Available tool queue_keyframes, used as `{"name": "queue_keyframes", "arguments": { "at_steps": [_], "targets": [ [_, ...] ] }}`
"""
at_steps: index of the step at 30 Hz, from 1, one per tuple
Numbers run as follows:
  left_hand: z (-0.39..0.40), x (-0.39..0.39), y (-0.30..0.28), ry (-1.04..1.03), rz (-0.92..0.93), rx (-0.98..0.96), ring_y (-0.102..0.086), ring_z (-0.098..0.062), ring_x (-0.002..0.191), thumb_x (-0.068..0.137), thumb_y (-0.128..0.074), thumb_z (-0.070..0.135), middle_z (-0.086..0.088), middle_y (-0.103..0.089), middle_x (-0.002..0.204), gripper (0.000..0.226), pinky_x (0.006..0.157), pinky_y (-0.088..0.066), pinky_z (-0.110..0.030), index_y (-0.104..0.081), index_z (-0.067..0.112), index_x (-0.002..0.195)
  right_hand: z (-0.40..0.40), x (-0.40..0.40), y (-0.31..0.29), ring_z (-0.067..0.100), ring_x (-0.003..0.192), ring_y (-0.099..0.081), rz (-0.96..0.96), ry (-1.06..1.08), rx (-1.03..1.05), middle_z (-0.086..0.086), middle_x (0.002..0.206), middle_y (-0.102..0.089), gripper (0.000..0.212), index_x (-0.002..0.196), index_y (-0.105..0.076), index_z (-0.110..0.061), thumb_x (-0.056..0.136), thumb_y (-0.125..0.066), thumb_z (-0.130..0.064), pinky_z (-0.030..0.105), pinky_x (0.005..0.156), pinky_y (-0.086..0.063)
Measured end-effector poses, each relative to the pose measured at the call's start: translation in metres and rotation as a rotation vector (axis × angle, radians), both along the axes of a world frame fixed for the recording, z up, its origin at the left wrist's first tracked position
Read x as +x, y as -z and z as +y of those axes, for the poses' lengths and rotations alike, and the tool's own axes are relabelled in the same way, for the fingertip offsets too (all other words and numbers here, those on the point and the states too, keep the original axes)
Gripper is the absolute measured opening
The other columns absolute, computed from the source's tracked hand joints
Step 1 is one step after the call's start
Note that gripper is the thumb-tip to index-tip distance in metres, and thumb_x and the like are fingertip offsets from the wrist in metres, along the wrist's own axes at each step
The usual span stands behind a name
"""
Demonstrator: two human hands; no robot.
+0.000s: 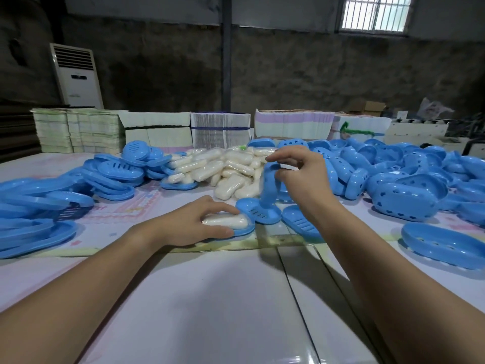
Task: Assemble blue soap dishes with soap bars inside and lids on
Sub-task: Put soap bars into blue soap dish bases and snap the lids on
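The wrapped white soap bar (226, 222) lies flat under the left hand (194, 222), long axis running left to right, sitting in a shallow blue dish (245, 230). Left fingers curl loosely over it, pressing down. The right hand (301, 177) pinches a blue lid (269, 185) by its top edge, lid hanging upright and blurred, just beyond the soap.

small packing workshop, bare concrete walls (288, 74), barred window (376, 13), floor-standing air conditioner (76, 76), bundled flat cartons (219, 131), bulk piles of blue soap dishes (393, 166), wrapped soap bars (223, 166) on worktable (196, 298)
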State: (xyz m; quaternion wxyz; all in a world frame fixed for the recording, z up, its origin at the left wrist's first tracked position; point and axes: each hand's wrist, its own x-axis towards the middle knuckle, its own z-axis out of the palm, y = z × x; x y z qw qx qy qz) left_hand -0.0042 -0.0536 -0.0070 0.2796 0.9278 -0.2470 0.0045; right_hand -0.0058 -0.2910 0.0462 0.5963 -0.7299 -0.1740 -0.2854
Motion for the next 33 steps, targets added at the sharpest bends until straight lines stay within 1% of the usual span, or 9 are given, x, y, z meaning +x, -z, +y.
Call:
{"name": "queue_keyframes", "arguments": {
  "at_steps": [3,6,9,13,18,20,23,26,33],
  "targets": [
    [-0.002,0.001,0.002,-0.012,-0.011,-0.034,-0.047,0.017,0.103,0.085,-0.073,0.053,0.02,-0.05,0.109,0.035,0.087,-0.032,-0.001,-0.055,0.063,0.113,0.005,-0.003,-0.001,0.015,0.096,-0.067,0.237,-0.336,0.456,-0.003,0.092,-0.072,0.05,0.076,-0.078,-0.022,0.076,-0.054,0.022,0.025,0.068,-0.054],
    [-0.003,0.003,0.004,-0.012,-0.005,-0.082,-0.048,0.015,0.106,0.083,-0.077,0.049,0.022,-0.051,0.113,0.036,0.087,-0.033,-0.002,-0.056,0.06,0.11,0.009,0.0,0.006,0.025,0.102,-0.062,0.491,-0.56,0.82,0.007,0.11,-0.065,0.047,0.091,-0.071,-0.013,0.082,-0.044,0.025,0.029,0.081,-0.052],
    [0.001,0.003,0.003,-0.039,0.026,-0.112,-0.057,0.003,0.096,0.076,-0.081,0.053,0.017,-0.055,0.113,0.045,0.079,-0.041,-0.011,-0.054,0.056,0.112,0.015,0.002,0.014,0.027,0.105,-0.059,0.63,-0.518,0.663,0.011,0.118,-0.059,0.056,0.101,-0.068,-0.014,0.08,-0.035,0.026,0.034,0.082,-0.056],
    [0.014,0.002,-0.001,-0.052,0.171,-0.1,-0.06,0.009,0.072,0.069,-0.088,0.046,0.014,-0.052,0.117,0.068,0.059,-0.049,-0.015,-0.046,0.051,0.122,0.014,0.003,0.018,0.025,0.094,-0.058,0.75,-0.426,0.557,0.014,0.116,-0.059,0.062,0.106,-0.068,-0.016,0.074,-0.032,0.022,0.034,0.067,-0.061],
    [0.017,0.003,-0.002,-0.072,0.142,-0.14,-0.06,0.003,0.063,0.064,-0.091,0.043,0.006,-0.055,0.117,0.071,0.056,-0.05,-0.017,-0.047,0.055,0.119,0.011,0.001,0.014,0.026,0.091,-0.062,0.801,-0.361,0.502,0.012,0.113,-0.058,0.036,0.105,-0.07,-0.014,0.083,-0.049,0.005,0.029,0.056,-0.058],
    [0.018,0.004,0.0,-0.076,0.141,-0.196,-0.06,0.002,0.064,0.058,-0.091,0.047,0.004,-0.056,0.117,0.074,0.057,-0.052,-0.019,-0.049,0.055,0.118,0.009,0.005,0.017,0.023,0.092,-0.065,0.744,-0.281,0.332,0.008,0.115,-0.061,0.028,0.11,-0.068,-0.016,0.084,-0.066,-0.006,0.034,0.067,-0.061],
    [0.019,0.005,0.0,-0.096,0.12,-0.213,-0.062,0.002,0.089,0.056,-0.09,0.052,0.012,-0.056,0.119,0.071,0.071,-0.049,-0.013,-0.05,0.059,0.114,0.004,0.013,0.025,0.022,0.109,-0.058,0.582,0.016,-0.276,0.004,0.126,-0.056,0.057,0.126,-0.061,-0.02,0.073,-0.083,-0.022,0.034,0.085,-0.051],
    [0.021,0.008,0.0,-0.097,0.117,-0.22,-0.055,-0.001,0.108,0.063,-0.092,0.043,0.02,-0.056,0.118,0.067,0.078,-0.043,-0.013,-0.052,0.059,0.114,0.003,0.015,0.029,0.017,0.108,-0.05,0.437,0.149,-0.703,0.003,0.128,-0.051,0.077,0.134,-0.052,-0.021,0.067,-0.086,-0.038,0.029,0.084,-0.043],
    [0.025,0.009,0.0,-0.087,0.133,-0.267,-0.053,0.007,0.109,0.065,-0.092,0.041,0.021,-0.057,0.12,0.066,0.082,-0.044,-0.014,-0.055,0.056,0.117,-0.005,0.016,0.028,0.019,0.091,-0.056,0.369,0.258,-0.94,-0.003,0.106,-0.058,0.085,0.135,-0.048,-0.025,0.063,-0.079,-0.058,0.031,0.068,-0.047]
  ]
}}
